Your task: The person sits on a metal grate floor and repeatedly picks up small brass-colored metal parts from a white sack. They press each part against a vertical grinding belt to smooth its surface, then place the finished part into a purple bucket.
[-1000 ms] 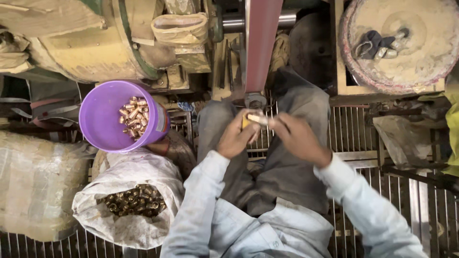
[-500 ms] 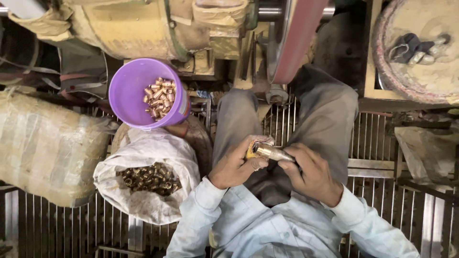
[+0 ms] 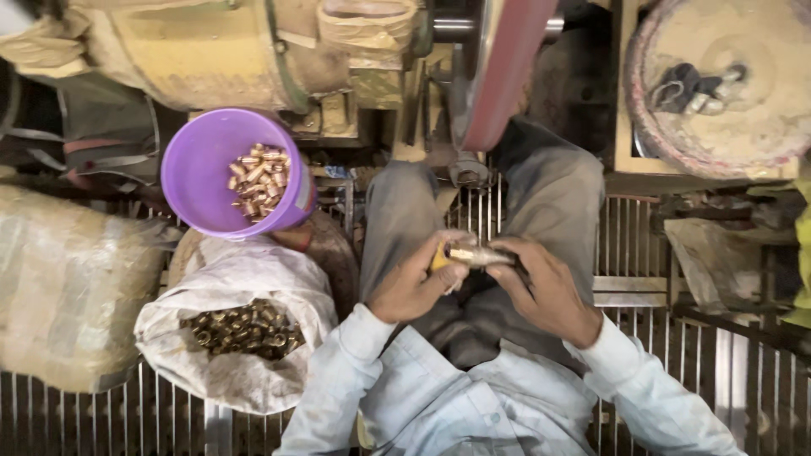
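We look down on our own lap. Between our two hands we hold a small metal part [image 3: 475,254], a short brass-coloured tube with a paler, shiny end. Its long axis lies almost level across the picture, from left to right, over the gap between our knees. Our left hand [image 3: 414,283] closes around its left end, with the thumb on top and the fingers curled under; something yellow shows just at that end, but we cannot tell if it belongs to the part or is another thing. Our right hand [image 3: 545,287] is half closed and meets the right end with its fingertips. So both hands touch the part, and neither is clearly nearer; the left one seems to carry more of it.

The part looks dull gold along the body and brighter at the right tip, and its surface detail is too small to read.

To our left stands a purple bucket [image 3: 198,181] with a heap of similar brass pieces inside. Just below the bucket, touching it, lies an open white sack [image 3: 241,279] with darker pieces of the same kind. Both are well apart from the hands. Ahead of our knees stands a red belt [image 3: 498,72] on a dusty machine. The floor [image 3: 642,253] under us is a metal grate.
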